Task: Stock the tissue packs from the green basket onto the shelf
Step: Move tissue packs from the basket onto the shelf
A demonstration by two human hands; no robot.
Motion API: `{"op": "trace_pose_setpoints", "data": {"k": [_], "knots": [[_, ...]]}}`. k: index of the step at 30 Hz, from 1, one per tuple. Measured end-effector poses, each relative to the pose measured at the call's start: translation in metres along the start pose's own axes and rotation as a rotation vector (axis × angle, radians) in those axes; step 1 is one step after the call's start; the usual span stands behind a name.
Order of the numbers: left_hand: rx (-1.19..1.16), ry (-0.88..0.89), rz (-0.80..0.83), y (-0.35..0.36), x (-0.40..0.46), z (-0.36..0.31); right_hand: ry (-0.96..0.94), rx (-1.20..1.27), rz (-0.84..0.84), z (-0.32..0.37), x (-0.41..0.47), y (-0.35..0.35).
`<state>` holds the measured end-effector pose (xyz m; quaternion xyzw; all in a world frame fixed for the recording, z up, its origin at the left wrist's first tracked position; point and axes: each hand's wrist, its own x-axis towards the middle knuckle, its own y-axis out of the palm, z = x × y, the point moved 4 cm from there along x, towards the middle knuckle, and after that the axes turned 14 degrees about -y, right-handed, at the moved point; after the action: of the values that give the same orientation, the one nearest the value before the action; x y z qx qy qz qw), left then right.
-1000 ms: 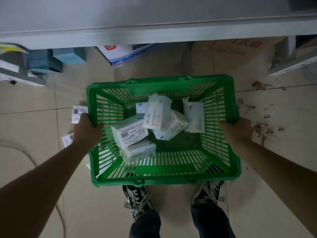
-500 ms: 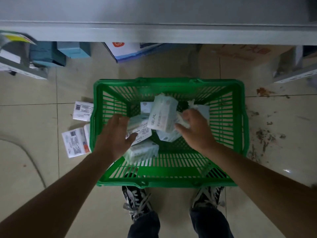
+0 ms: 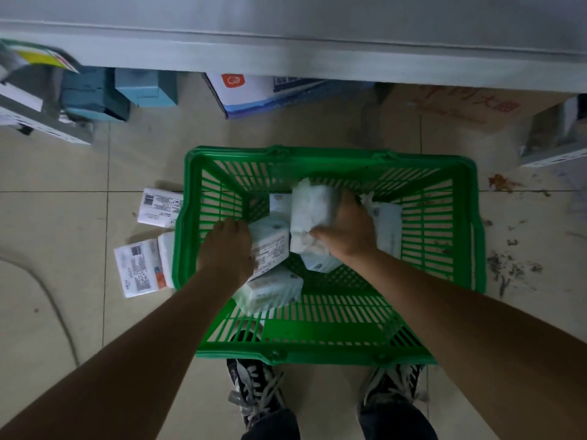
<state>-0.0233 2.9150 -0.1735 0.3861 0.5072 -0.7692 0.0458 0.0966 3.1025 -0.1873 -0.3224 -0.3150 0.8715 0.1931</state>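
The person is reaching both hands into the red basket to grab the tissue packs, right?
Nearly. The basket is green, not red, as the head view shows. Both the left hand and the right hand are indeed inside it, on the tissue packs.

Slatted green plastic basket (image 3: 330, 355); glossy film-wrapped tissue packs (image 3: 313, 211); smooth floor tiles (image 3: 57, 236).

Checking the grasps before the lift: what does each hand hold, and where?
Right hand grips the upright tissue pack across its near side. Left hand holds the barcode-printed pack's left end.
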Motion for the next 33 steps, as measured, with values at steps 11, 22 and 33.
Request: {"op": "trace_pose_setpoints", "data": {"k": [11,22,33], "knots": [[-0.601,-0.123,0.151,-0.04,-0.047,0.03,0.246,0.675,0.093,0.015,-0.04,-0.052],[-1.253,-0.203,0.221,-0.203,-0.179,0.102,0.03,0.743,0.125,0.174,-0.098,-0.212],[-1.603,-0.165,0.024,-0.402,-0.378,0.193,-0.247,0.898,0.08,0.404,-0.227,-0.373]]}}
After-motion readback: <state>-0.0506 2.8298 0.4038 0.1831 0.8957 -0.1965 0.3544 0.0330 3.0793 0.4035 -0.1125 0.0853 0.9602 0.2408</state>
